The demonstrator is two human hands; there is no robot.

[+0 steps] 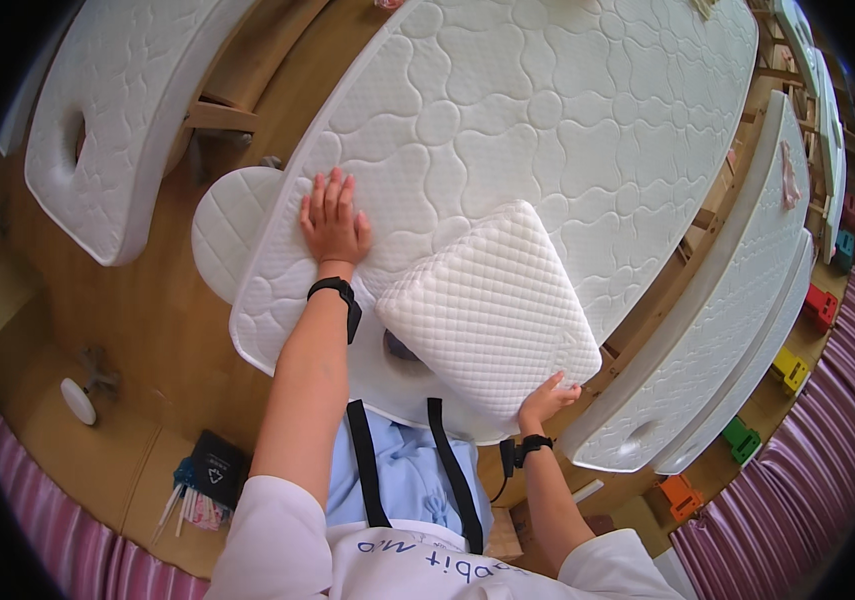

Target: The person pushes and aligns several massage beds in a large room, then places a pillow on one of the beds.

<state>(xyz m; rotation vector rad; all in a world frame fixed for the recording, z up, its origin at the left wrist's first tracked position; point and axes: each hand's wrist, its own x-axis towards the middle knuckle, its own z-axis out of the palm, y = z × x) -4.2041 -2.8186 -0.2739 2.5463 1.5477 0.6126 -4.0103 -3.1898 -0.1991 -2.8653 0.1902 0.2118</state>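
Pressing flat on a white quilted mattress point(547, 110), the left hand point(333, 222) is seen with fingers spread and nothing held, near the mattress's left edge; the right hand point(547, 398) is closed in a light grip on the near corner of a white quilted pillow point(487, 305), thumb hidden beneath it; the pillow is laid on the near end of the mattress, tilted, partly covering a dark face opening point(399, 347). A round white stool cushion point(227, 225) is seen just left of the mattress; further padded beds point(737, 300) are ranged at right, another bed point(107, 120) at far left. The step is judged best done with the mattress kept pinned by the flat palm while the pillow is guided by its corner; squared alignment over the opening is advised.
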